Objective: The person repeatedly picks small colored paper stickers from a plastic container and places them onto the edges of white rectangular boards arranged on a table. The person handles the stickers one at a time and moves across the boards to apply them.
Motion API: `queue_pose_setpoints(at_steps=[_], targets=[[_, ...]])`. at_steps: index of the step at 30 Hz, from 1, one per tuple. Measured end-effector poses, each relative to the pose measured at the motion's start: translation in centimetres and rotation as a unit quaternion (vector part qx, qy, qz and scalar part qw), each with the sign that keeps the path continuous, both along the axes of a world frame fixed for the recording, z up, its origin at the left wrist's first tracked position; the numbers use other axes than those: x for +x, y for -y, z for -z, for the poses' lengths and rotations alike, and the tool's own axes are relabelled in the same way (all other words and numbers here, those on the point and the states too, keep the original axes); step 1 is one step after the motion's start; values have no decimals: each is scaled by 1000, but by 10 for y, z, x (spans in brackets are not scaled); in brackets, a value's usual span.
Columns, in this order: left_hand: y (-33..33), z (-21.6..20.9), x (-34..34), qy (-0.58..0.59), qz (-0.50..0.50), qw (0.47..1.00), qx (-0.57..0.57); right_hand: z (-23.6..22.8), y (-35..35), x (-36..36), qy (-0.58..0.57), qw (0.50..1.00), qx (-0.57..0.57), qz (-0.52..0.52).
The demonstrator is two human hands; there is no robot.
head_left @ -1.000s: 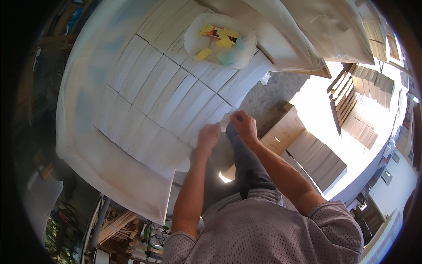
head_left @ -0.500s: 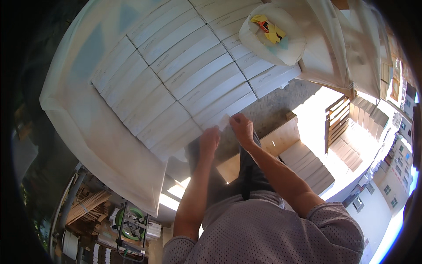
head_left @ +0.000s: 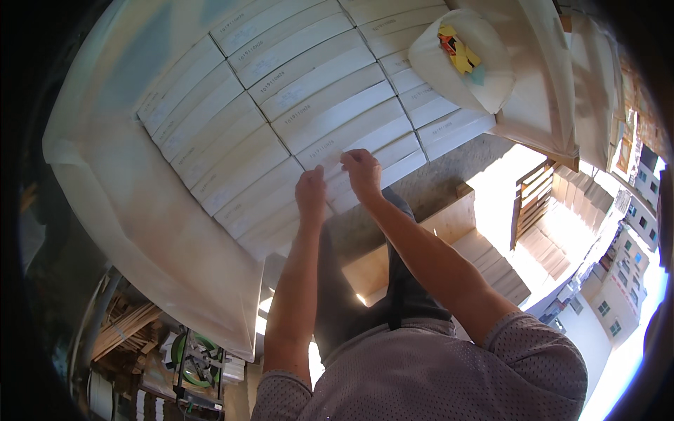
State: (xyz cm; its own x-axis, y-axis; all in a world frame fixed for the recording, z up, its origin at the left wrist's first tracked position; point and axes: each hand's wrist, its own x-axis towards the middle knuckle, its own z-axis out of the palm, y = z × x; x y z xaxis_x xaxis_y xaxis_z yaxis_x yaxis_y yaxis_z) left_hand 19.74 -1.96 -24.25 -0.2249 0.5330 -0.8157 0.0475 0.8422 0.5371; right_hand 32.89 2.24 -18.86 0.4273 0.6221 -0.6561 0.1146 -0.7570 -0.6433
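Long white boards (head_left: 309,105) lie side by side in rows on a stack, over a pale plastic sheet (head_left: 140,210). Both my hands are at the stack's near edge. My left hand (head_left: 311,195) has its fingers curled over the end of a board in the near row. My right hand (head_left: 363,170) sits just to its right, thumb and fingers pinched on the same board's top edge. I cannot tell whether anything thin is held between the fingers. My dark trousers and grey mesh shirt fill the lower middle.
A white bag (head_left: 484,84) with yellow and red items lies on the stack's far right corner. Wooden crates and a pallet (head_left: 533,203) stand in sunlight at right. A green strapping reel (head_left: 200,351) and timber offcuts sit at lower left.
My view has swung so the stack fills more of the picture. Both hands have moved up onto the near row of boards and stay close together.
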Motion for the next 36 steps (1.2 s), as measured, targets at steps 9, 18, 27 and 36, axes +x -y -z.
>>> queue_pose_setpoints(at_steps=[9, 18, 27, 36], targets=[[-51, 44, -19, -11, 18, 998, 57, 53, -41, -27, -53, 996, -9, 65], [-69, 59, -20, -123, 29, 991, 49, 71, -46, -32, -100, 989, 7, 105], [-76, 60, -21, -178, 105, 977, 47, 84, -49, -34, -69, 993, 14, 90], [-86, 47, -13, -249, 147, 957, -7, 81, -53, -38, 95, 994, -45, -2]])
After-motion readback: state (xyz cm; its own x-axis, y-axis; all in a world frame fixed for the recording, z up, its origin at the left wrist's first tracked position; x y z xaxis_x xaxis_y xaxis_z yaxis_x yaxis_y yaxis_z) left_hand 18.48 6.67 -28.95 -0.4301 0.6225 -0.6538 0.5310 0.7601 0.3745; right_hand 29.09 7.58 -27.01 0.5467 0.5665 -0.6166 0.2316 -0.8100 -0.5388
